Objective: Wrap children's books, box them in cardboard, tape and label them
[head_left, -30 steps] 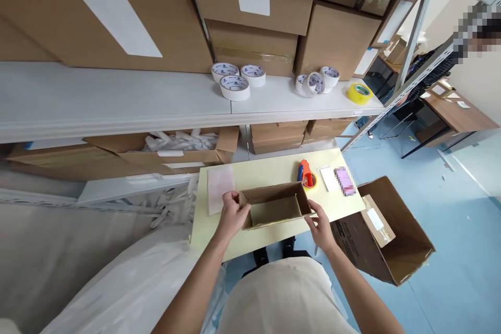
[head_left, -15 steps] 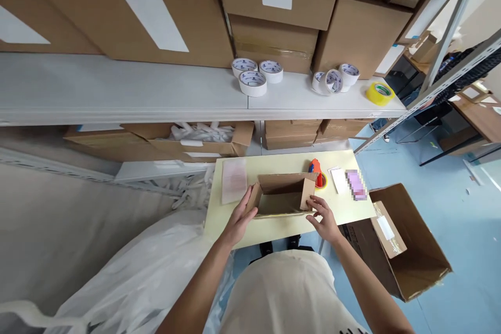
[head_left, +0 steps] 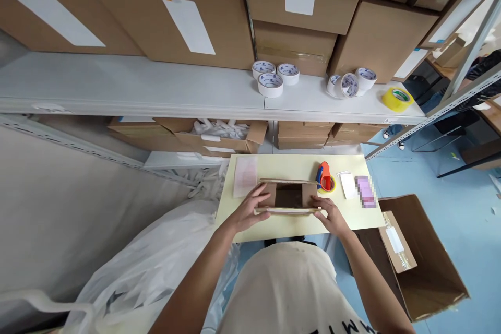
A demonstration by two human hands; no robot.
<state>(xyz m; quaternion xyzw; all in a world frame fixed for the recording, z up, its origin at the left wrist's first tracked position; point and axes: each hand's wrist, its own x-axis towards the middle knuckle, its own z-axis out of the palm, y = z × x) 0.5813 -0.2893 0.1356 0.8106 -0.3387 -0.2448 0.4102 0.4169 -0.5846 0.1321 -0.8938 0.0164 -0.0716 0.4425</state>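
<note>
A small cardboard box (head_left: 287, 211) sits at the middle of the pale yellow table (head_left: 270, 229), its two short end flaps folded inward with a dark gap between them. The left hand (head_left: 247, 212) holds the left end, fingers a little spread over the left flap (head_left: 267, 199) and thumb along the near side. The right hand (head_left: 331, 214) pinches the right end between fingers and thumb, fingertips on the right flap (head_left: 308, 195); how hard either hand presses I cannot tell.

Just behind the box's right end stands a red and blue tape dispenser (head_left: 324, 176). Farther right lie white papers (head_left: 348, 186) and a blurred purple item (head_left: 366, 191); a pinkish sheet (head_left: 245, 177) lies by the left end. On the floor to the right is a big open box (head_left: 434, 255) with a taped box (head_left: 398, 242) inside. White plastic (head_left: 148, 266) is heaped at the left. Beyond the table, a shelf (head_left: 156, 83) bears large boxes (head_left: 199, 10), white tape rolls (head_left: 270, 85) and a yellow roll (head_left: 397, 99)
</note>
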